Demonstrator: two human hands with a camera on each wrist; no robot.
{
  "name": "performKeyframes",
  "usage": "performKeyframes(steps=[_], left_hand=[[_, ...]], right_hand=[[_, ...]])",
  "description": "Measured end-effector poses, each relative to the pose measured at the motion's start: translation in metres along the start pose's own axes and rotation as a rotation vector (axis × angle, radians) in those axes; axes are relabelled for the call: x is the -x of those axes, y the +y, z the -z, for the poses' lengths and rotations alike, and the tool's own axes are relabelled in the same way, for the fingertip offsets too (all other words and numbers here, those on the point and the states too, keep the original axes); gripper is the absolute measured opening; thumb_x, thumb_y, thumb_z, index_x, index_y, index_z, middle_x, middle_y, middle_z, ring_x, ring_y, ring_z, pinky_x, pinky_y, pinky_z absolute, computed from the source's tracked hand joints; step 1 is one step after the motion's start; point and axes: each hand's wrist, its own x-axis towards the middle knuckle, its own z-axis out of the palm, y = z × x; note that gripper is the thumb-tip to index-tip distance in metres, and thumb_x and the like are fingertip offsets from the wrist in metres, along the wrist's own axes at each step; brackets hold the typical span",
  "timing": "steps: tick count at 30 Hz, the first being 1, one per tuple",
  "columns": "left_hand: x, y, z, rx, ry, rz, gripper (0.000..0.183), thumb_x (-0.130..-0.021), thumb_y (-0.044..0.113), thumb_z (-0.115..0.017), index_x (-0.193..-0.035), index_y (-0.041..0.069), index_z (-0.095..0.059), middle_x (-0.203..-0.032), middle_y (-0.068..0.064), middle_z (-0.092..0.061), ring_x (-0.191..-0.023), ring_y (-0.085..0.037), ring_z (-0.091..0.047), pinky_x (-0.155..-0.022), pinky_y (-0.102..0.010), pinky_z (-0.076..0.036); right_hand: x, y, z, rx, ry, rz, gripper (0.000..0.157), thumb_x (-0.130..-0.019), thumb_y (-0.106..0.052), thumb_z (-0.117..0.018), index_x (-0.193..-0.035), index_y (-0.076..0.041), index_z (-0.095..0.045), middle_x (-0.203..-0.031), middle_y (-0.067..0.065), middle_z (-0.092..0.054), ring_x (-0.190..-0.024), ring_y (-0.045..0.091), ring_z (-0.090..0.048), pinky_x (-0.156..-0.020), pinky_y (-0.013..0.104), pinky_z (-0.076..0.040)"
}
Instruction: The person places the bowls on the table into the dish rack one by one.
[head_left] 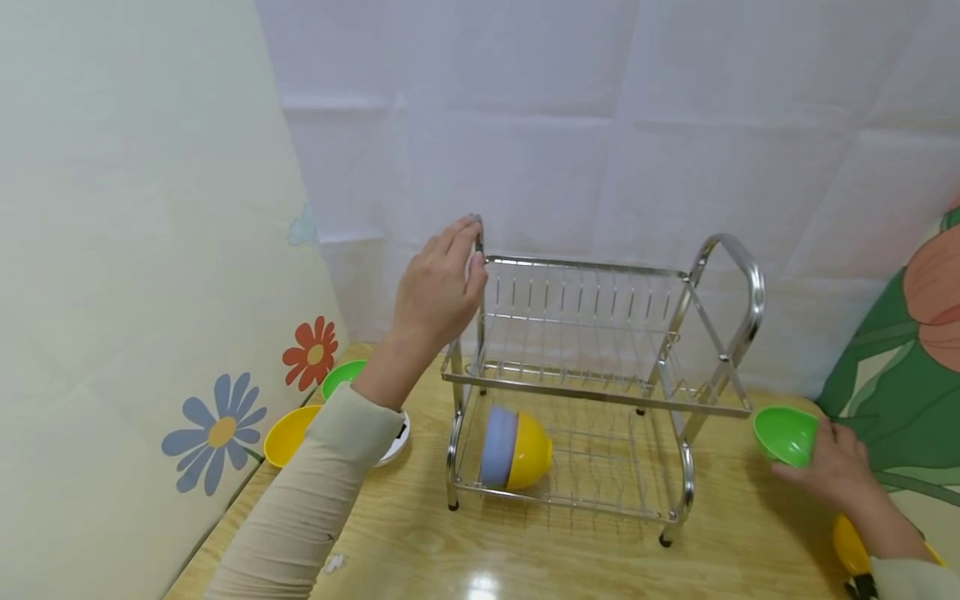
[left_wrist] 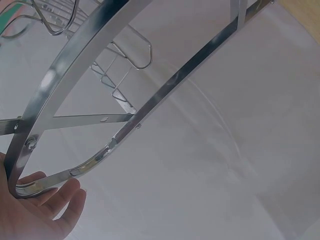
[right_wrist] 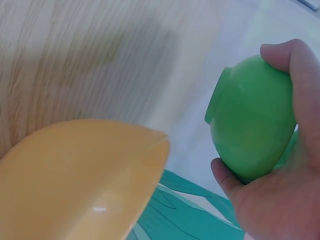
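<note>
At the left end of a two-tier metal dish rack (head_left: 600, 392), my left hand (head_left: 442, 283) grips the top of the curved side handle. In the left wrist view that hand (left_wrist: 45, 210) has its fingers curled about the chrome handle (left_wrist: 55, 177). My right hand (head_left: 840, 467), right of the rack, holds a small green bowl (head_left: 783, 433) by its sides. The right wrist view shows thumb and fingers spread across the green bowl (right_wrist: 255, 115), its foot turned sideways. A blue bowl (head_left: 498, 446) and a yellow bowl (head_left: 531, 450) stand on edge, nested, at the lower tier's left.
Left of the rack on the wooden table (head_left: 420, 533) lie another green bowl (head_left: 341, 377), a yellow bowl (head_left: 288, 437) and a white dish (head_left: 395, 446), partly behind my left arm. A yellow item (head_left: 850, 542) sits under my right wrist. Cloth-covered walls (head_left: 525, 167) stand behind.
</note>
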Motion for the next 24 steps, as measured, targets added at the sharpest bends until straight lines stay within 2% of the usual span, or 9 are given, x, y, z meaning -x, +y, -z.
performKeyframes(steps=[6,14,24], left_hand=[[-0.001,0.000,0.000,-0.004,0.009,-0.004,0.049,-0.104,0.030,-0.036,-0.147,0.007,-0.048,-0.155,-0.006,-0.047,-0.136,-0.028,-0.051,-0.109,-0.045,-0.047],[0.000,-0.003,0.000,-0.005,0.004,0.000,0.048,-0.104,0.028,-0.037,-0.147,0.007,-0.048,-0.155,-0.006,-0.046,-0.136,-0.028,-0.051,-0.110,-0.044,-0.047],[0.000,-0.004,-0.001,-0.002,-0.006,0.011,0.049,-0.104,0.027,-0.037,-0.148,0.008,-0.047,-0.156,-0.006,-0.045,-0.138,-0.028,-0.050,-0.112,-0.044,-0.045]], right_hand=[[0.006,-0.010,0.004,0.005,0.023,0.032,0.121,-0.078,-0.036,-0.081,-0.142,0.030,-0.002,-0.128,0.057,-0.016,-0.109,0.070,-0.022,-0.087,0.075,-0.034],[0.015,-0.023,0.008,-0.001,0.080,0.105,0.120,-0.074,-0.031,-0.084,-0.142,0.030,-0.006,-0.131,0.056,-0.019,-0.113,0.069,-0.022,-0.094,0.074,-0.026],[0.028,-0.047,0.016,-0.018,0.148,0.182,0.118,-0.066,-0.027,-0.087,-0.141,0.030,-0.015,-0.131,0.054,-0.026,-0.112,0.065,-0.027,-0.089,0.073,-0.029]])
